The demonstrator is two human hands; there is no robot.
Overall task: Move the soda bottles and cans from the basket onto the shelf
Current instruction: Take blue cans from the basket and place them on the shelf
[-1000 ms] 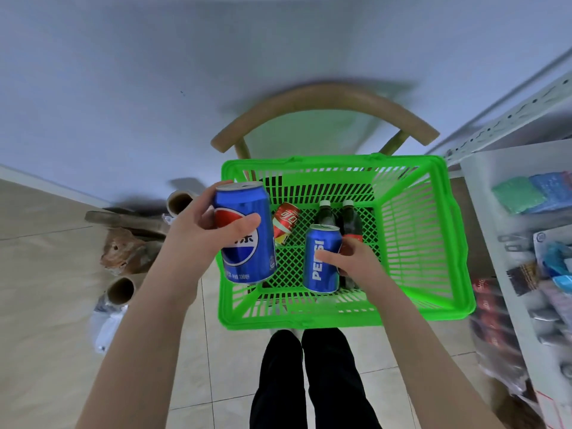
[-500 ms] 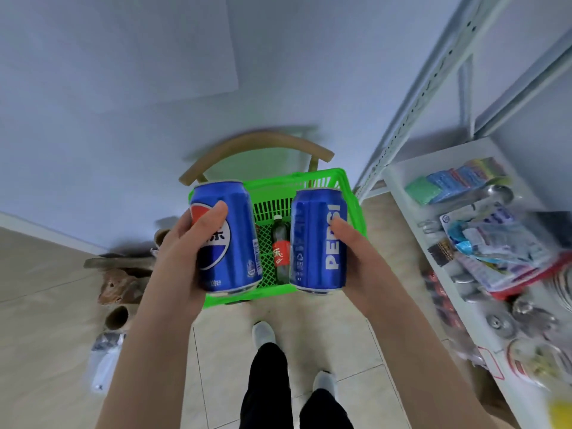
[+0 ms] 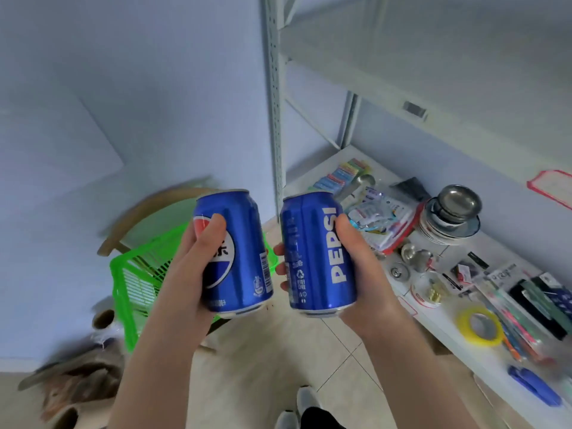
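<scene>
Two upright blue Pepsi cans point(image 3: 235, 255) point(image 3: 315, 252) held side by side, apart, beside shelf point(image 3: 418, 308).

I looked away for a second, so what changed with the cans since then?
Both cans left the basket: the left hand and right hand lifted them and swung toward the shelf. Each hand grips its own blue can as before.

Head camera looks steeply down, close over hands point(image 3: 198, 274).
</scene>
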